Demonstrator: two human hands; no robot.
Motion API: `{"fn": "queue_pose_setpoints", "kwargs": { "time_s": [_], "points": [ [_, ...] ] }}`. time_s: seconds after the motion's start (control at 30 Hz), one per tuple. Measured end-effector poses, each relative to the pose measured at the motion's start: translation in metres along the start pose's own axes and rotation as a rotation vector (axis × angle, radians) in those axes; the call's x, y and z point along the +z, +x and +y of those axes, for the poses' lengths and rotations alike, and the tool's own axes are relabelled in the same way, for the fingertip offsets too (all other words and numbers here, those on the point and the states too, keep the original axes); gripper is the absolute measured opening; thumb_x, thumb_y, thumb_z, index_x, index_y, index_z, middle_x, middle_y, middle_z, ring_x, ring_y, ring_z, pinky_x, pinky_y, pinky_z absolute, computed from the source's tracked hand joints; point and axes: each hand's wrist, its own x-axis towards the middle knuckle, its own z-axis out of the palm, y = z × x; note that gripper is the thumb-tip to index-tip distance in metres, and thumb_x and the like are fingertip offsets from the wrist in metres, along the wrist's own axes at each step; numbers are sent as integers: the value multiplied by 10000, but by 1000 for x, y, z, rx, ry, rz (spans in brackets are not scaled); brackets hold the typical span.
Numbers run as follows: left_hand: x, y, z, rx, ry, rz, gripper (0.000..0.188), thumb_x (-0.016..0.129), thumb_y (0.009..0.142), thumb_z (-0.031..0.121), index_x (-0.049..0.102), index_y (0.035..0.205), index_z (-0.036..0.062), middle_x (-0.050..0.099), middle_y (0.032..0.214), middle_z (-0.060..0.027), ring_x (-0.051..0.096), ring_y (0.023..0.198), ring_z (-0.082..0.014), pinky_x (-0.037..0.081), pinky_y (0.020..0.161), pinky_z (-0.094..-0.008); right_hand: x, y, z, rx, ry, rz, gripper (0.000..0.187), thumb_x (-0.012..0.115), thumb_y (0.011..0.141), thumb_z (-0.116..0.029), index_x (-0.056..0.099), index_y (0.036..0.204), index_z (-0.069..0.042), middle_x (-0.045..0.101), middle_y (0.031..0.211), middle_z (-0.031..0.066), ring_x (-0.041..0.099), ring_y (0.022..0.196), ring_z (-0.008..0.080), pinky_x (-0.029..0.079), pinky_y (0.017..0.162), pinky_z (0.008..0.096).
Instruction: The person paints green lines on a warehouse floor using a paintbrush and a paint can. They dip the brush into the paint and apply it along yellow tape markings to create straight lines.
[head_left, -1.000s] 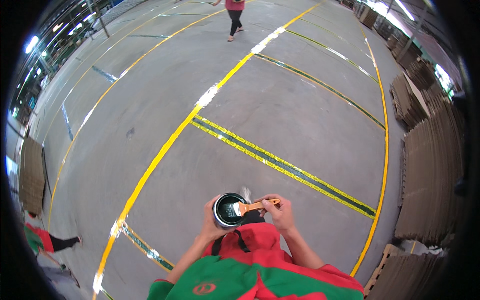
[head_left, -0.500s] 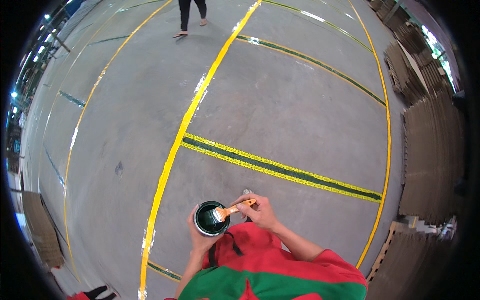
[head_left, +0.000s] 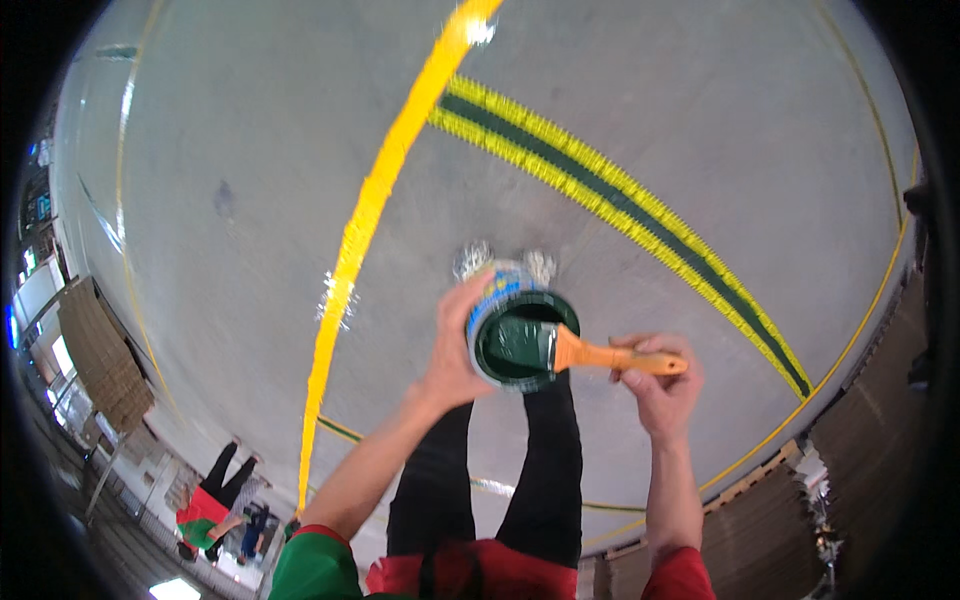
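Note:
My left hand (head_left: 452,350) is wrapped around the side of a round paint can (head_left: 508,280) with a blue label, tilted so its mouth faces me. Dark green paint shows inside. In my right hand (head_left: 662,390) is a flat paintbrush (head_left: 592,354), held by its orange wooden handle. Its metal ferrule is at the can's right rim, and the wide bristles, coated green, lie across the can's mouth. Whether they touch the paint or the inner wall I cannot tell. Beyond the can, a green floor stripe (head_left: 600,194) runs between two strips of yellow masking tape (head_left: 650,185).
A thick yellow line (head_left: 375,200) crosses the grey concrete floor (head_left: 270,250) left of the can. My shoes (head_left: 473,260) show just past the can. Stacked cardboard (head_left: 100,360) stands at far left, with more stacks at right. People (head_left: 215,505) stand at lower left.
My view has tipped down and come closer to the taped stripe. The can and brush appear larger and farther out from my body, and the bristles now show green. The walking person has left view.

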Motion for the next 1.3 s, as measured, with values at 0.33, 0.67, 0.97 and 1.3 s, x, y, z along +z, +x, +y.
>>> {"fn": "queue_pose_setpoints", "kwargs": {
  "time_s": [0.33,0.67,0.97,1.3],
  "points": [
    [62,23,-330,-181,-51,44,1190,1004,530,229,326,1491,47,441,1511,-189,440,1378,-370,356,1164,-460,-32,194,308,-57,243,24,319,729,914,-88,547,1169,-27,666,1155,271,690,806,266,590,715,355],
    [60,86,-425,-69,-173,378,1207,998,518,202,313,1505,85,413,1521,-157,403,1399,-357,333,1179,-461,-23,382,301,-358,331,-236,256,619,996,-96,561,1225,4,665,1198,223,665,869,234,552,765,347],
    [43,-11,-406,-276,-49,385,1331,1034,502,276,202,1515,48,337,1578,-195,432,1421,-313,334,1202,-456,41,457,349,-612,-402,-19,195,729,942,-98,649,1080,15,729,1012,141,713,822,205,566,696,308],
    [50,-40,-379,-290,-156,320,1336,1034,509,285,189,1516,50,312,1595,-208,418,1437,-317,329,1209,-459,63,448,333,-953,-983,8,190,781,894,-141,635,960,-39,713,863,146,723,753,285,546,639,355]
  ]
}}
